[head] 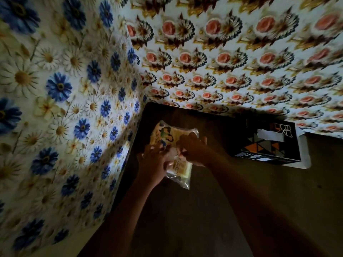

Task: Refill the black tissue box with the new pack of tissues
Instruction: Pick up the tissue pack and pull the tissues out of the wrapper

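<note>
A person's left hand [151, 164] and right hand [193, 149] close on a new pack of tissues [171, 151], still in its clear printed wrapper, held just above a dark counter [232, 210] tucked into the corner of a papered room. Both hands are curled around the middle of the pack, fingers pinching the plastic where the two grips meet; whether the film has begun to tear cannot be told in the dim light.

The black tissue box [267, 143] sits well apart to the right, against the far wall, with a pale slot in its top face and orange and grey triangles on its side. It rests on what looks like a white sheet or flap.

The step in hand appears to be opening the wrapper. Done well, it likely means pulling the film apart at one seam while keeping the stack square, so the tissues slide out as one block rather than spilling loose.

Blue-and-white daisy wallpaper [65, 108] covers the left wall; a pink-rose pattern [241, 62] covers the far one.
</note>
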